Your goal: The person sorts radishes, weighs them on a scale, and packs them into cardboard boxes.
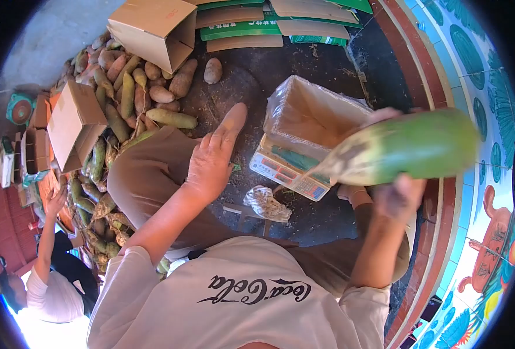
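My right hand (400, 195) grips a large green radish (409, 148) with a pale, dark-smudged end. The radish is blurred and raised above the right side of a scale. My left hand (214, 157) is held out over the floor with its fingers stretched, holding nothing. Between my hands stands a cardboard box (292, 107) lined with clear plastic, on a digital scale (281, 171). A crumpled whitish cloth (266, 203) lies in front of the scale.
At left lies a heap of green radishes (126, 96) and reddish roots (161, 94). Cardboard boxes (147, 29) (74, 125) rest on the heap. Flattened green cartons (240, 29) lie at the back. A painted wall (473, 75) is at right. Another person (54, 285) reaches toward the heap.
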Motion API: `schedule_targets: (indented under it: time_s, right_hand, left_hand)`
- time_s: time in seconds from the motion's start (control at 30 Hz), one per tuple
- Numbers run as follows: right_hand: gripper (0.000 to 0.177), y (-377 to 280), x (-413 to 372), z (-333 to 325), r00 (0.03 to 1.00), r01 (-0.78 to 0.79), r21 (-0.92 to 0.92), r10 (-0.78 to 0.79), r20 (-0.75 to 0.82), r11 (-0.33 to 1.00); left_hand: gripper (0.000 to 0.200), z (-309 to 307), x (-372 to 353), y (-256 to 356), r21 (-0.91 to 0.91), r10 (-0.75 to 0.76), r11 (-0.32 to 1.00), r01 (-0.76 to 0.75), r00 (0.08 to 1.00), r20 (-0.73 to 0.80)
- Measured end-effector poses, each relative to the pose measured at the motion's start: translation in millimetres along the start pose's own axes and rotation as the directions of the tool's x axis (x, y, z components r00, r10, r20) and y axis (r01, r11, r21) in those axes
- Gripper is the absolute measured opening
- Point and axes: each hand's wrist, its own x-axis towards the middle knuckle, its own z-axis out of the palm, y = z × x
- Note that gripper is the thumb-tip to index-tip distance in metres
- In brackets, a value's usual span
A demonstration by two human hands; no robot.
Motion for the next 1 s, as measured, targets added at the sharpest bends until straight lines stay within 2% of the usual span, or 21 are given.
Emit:
schedule_targets:
  time_s: [0.03, 0.07, 0.17, 0.2, 0.23, 0.27, 0.33, 0.37, 0.47, 0.53, 0.63, 0.73, 0.83, 0.93, 1.0]
  right_hand:
    - [0.076, -12.8, 12.6, -10.1, 0.993, 0.112, -0.051, -0.111, 0.026, 0.992]
    - [0.069, -24.8, 23.8, -7.2, 0.975, 0.219, -0.035, -0.220, -0.027, 0.975]
    - [0.062, -38.3, 52.7, -22.1, 0.966, 0.253, -0.400, -0.204, 0.161, 0.881]
    - [0.060, -33.2, 59.9, -30.2, 0.963, 0.231, -0.537, -0.111, 0.246, 0.812]
    - [0.068, -26.0, 61.4, -34.4, 0.964, 0.113, -0.700, 0.092, 0.248, 0.705]
    - [0.072, -4.4, 67.1, -40.9, 0.945, 0.098, -0.713, 0.161, 0.286, 0.694]
    - [0.074, 35.2, 72.4, -39.0, 0.878, -0.055, -0.676, 0.358, 0.318, 0.735]
    - [0.075, 61.5, 75.7, -47.7, 0.825, 0.007, -0.749, 0.420, 0.379, 0.663]
    - [0.073, 111.8, 79.7, -53.8, 0.666, 0.149, -0.922, 0.653, 0.361, 0.358]
    - [0.073, 150.0, 77.3, -63.2, 0.546, 0.183, -0.959, 0.788, 0.282, 0.217]
    - [0.077, 217.0, 72.1, -83.9, 0.502, 0.223, -0.973, 0.849, 0.165, 0.057]
    - [0.075, 250.7, 65.7, -92.9, 0.594, 0.251, -0.968, 0.785, 0.176, 0.028]
    - [0.067, 263.7, 42.3, -97.1, 0.730, 0.341, -0.938, 0.646, 0.224, -0.060]
    - [0.056, 263.4, 63.3, -89.0, 0.473, 0.434, -0.871, 0.881, 0.003, -0.230]
    - [0.051, 272.9, 55.9, -95.1, 0.535, 0.541, -0.815, 0.832, 0.142, -0.209]
  left_hand:
    - [0.058, -3.5, 5.3, 4.8, -0.003, 0.073, 0.997, -0.073, 0.994, -0.080]
    - [0.065, -4.2, 11.0, 14.2, -0.029, 0.096, 0.995, -0.099, 0.991, -0.094]
    - [0.060, 7.1, 34.0, 39.3, -0.084, 0.331, 0.932, -0.353, 0.922, -0.200]
    - [0.056, 13.8, 42.5, 46.6, -0.043, 0.382, 0.918, -0.395, 0.908, -0.173]
    - [0.052, 23.7, 50.7, 52.6, -0.004, 0.428, 0.901, -0.434, 0.892, -0.145]
    - [0.049, 33.2, 57.9, 56.2, 0.036, 0.473, 0.881, -0.472, 0.873, -0.115]
    - [0.039, 54.0, 67.6, 57.0, 0.143, 0.490, 0.867, -0.476, 0.869, -0.076]
    - [0.034, 60.1, 70.7, 56.0, 0.197, 0.493, 0.858, -0.474, 0.868, -0.055]
    - [0.019, 65.1, 73.3, 54.1, 0.087, 0.434, 0.896, -0.435, 0.900, 0.030]
    - [0.015, 70.0, 72.7, 50.1, 0.067, 0.451, 0.891, -0.450, 0.892, -0.008]
    - [0.013, 73.3, 69.7, 50.1, 0.022, 0.457, 0.889, -0.457, 0.889, -0.038]
    - [0.013, 74.6, 72.0, 50.1, -0.032, 0.441, 0.896, -0.443, 0.896, -0.054]
    - [0.013, 73.2, 69.9, 50.5, -0.040, 0.438, 0.898, -0.439, 0.899, -0.024]
    - [0.014, 71.5, 70.7, 50.3, -0.043, 0.430, 0.902, -0.430, 0.903, -0.001]
    - [0.014, 72.3, 69.8, 50.3, -0.057, 0.422, 0.905, -0.422, 0.907, -0.006]
